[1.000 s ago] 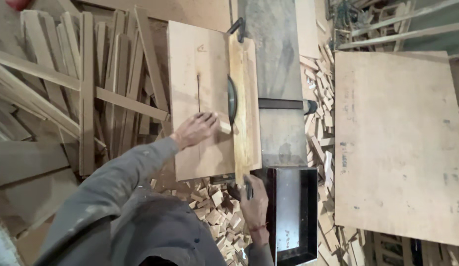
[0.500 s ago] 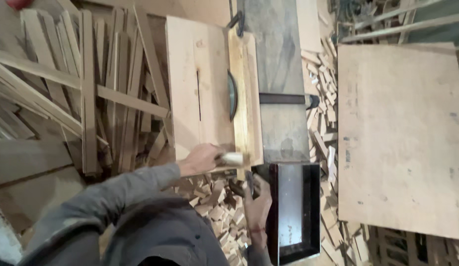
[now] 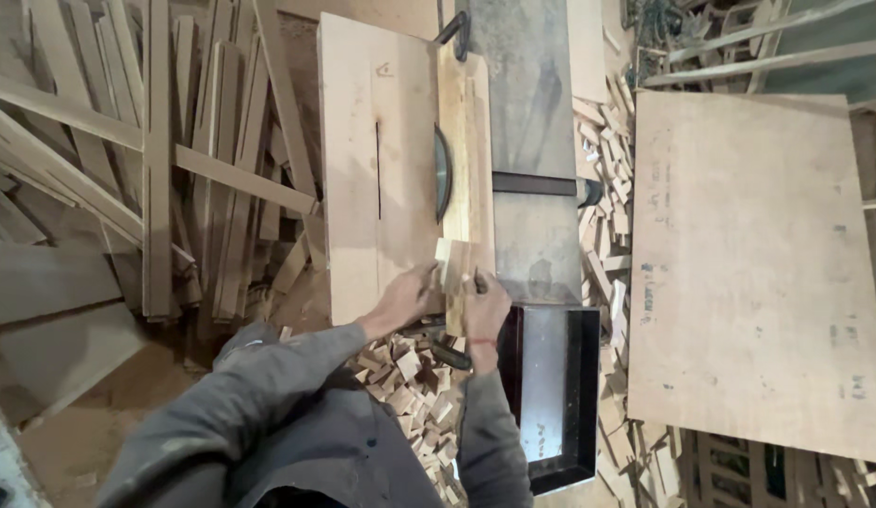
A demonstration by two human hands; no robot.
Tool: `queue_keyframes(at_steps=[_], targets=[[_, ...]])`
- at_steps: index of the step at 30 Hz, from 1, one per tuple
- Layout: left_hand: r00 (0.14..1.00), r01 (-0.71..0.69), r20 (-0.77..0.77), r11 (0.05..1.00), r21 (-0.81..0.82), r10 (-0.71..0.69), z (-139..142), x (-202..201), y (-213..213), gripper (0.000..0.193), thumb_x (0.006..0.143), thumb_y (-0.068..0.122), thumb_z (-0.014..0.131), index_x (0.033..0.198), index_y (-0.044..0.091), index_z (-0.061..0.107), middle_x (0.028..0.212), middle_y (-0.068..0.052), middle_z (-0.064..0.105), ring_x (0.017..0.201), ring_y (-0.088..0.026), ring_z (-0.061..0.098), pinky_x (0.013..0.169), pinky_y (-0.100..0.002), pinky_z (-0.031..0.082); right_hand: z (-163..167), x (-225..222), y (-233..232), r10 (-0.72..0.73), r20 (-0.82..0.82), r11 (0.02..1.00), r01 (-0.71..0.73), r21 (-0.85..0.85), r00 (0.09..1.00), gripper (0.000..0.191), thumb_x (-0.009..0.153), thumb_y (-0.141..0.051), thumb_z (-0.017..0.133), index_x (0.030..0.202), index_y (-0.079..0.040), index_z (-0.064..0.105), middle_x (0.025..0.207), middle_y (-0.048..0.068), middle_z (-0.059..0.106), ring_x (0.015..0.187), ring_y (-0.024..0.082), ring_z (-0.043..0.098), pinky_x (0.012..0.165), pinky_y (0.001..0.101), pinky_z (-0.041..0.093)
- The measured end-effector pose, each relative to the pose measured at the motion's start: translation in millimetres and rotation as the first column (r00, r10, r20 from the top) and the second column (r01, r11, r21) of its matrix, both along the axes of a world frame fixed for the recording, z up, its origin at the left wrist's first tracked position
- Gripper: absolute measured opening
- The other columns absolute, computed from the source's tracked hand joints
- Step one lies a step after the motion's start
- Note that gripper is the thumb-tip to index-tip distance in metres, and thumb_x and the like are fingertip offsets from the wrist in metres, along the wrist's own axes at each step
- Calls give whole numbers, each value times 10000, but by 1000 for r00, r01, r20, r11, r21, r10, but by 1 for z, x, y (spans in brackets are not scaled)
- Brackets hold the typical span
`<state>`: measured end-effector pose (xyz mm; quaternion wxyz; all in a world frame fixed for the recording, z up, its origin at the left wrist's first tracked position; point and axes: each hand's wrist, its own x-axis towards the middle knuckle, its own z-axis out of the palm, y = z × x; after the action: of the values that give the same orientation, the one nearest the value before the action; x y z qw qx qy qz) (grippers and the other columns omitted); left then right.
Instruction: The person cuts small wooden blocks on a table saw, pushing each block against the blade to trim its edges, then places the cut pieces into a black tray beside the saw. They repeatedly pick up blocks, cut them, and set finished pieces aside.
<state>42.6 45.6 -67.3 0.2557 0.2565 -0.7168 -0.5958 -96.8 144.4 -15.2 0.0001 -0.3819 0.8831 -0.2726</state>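
Now | saw table (image 3: 377,113) amid offcuts (image 3: 414,376) | left hand (image 3: 407,296), right hand (image 3: 485,306) grip wood block (image 3: 454,263)

A woodworking shop: a table saw (image 3: 429,188) with its circular blade (image 3: 444,174) stands at centre, long wooden offcut strips (image 3: 156,169) pile at left, small cut blocks (image 3: 410,376) litter the floor below, and a plywood sheet (image 3: 748,273) lies at right.

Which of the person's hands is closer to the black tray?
The right. The right hand rests at the table's near edge, just beside the black tray. The left hand is farther off, on the other side of the small wood block.
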Motion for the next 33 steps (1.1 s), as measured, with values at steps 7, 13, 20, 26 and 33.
queue_keyframes(at_steps=[7,13,20,26,33], targets=[[997,74,19,996,48,-75,15,-26,5,651,860,135,573,1465,-30,397,1087,-307,667,990,-503,645,849,-557,519,-4,-14,-31,-140,-130,951,169,260,982,161,799,-199,738,864,-53,743,865,188,745,839,407,708,757,501,536],[997,52,-48,998,-29,-53,11,-28,10,740,826,113,601,1488,-57,319,1114,-331,645,994,-522,635,859,-556,518,4,-25,-37,-46,-133,963,79,256,990,219,765,-253,797,796,-42,750,803,189,738,800,410,705,734,496,538],[991,114,57,986,121,-122,16,-38,2,816,828,126,597,1532,-46,222,1053,-315,674,954,-517,649,843,-574,509,4,-46,-54,-5,-68,956,24,291,998,196,749,-239,797,734,-51,744,724,188,716,715,370,717,691,448,557],[999,53,8,996,76,-53,17,-48,-19,823,802,104,579,1545,-57,264,1079,-380,645,953,-540,649,861,-576,517,5,-59,-83,26,-146,961,16,277,989,232,678,-261,846,690,-54,741,723,187,715,704,392,698,669,460,542],[1000,9,25,997,80,-11,10,-62,-31,840,764,89,554,1550,-56,296,1115,-387,647,1012,-532,648,932,-551,513,5,-61,-95,-21,-126,977,47,209,992,224,681,-265,842,713,-66,744,752,185,725,733,386,712,690,456,555]])
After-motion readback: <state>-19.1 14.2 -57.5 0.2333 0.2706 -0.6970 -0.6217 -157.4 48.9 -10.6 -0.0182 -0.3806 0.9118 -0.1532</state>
